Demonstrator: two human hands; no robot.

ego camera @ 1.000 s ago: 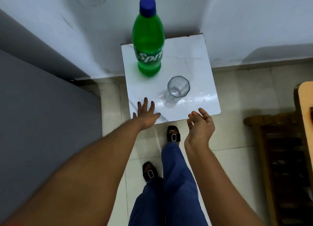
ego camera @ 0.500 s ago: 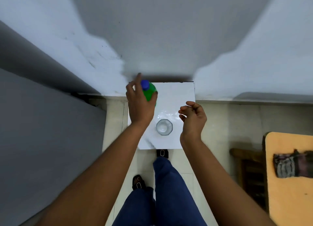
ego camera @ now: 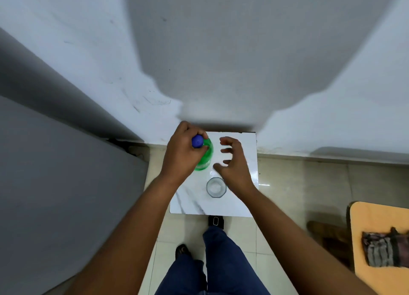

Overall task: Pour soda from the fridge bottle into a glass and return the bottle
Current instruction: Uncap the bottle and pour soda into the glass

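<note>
Green plastic soda bottle (ego camera: 204,155) with a blue cap (ego camera: 197,141) stands upright on the far left part of a small white marble-patterned desk (ego camera: 221,208), seen almost straight from above. The left hand (ego camera: 181,153) grips the bottle at its neck and shoulder: the fingers (ego camera: 202,137) curl round just below the cap, which shows between thumb and forefinger, and the hand covers most of the bottle's left side. The right hand (ego camera: 232,164) hovers just to the right of the bottle, apart from it, with its fingers spread wide and bent like a claw, holding nothing; the thumb points toward the bottle's lower body.

Clear faceted drinking glass (ego camera: 216,187) stands upright on the desk nearer the person, between the two forearms and just beside the right wrist. It appears empty, though its contents cannot be told with certainty from above. Bottle and glass stand near each other without touching.

Desk sits against a pale wall (ego camera: 221,51), on which a broad shadow falls. A grey surface (ego camera: 55,173) fills the left of the view. Below the desk, beige floor tiles (ego camera: 287,195) show, along with the person's blue trousers (ego camera: 219,261) and dark sandals (ego camera: 215,221). At the right edge lies an orange-topped surface (ego camera: 380,219) carrying a folded striped cloth (ego camera: 385,250).
</note>
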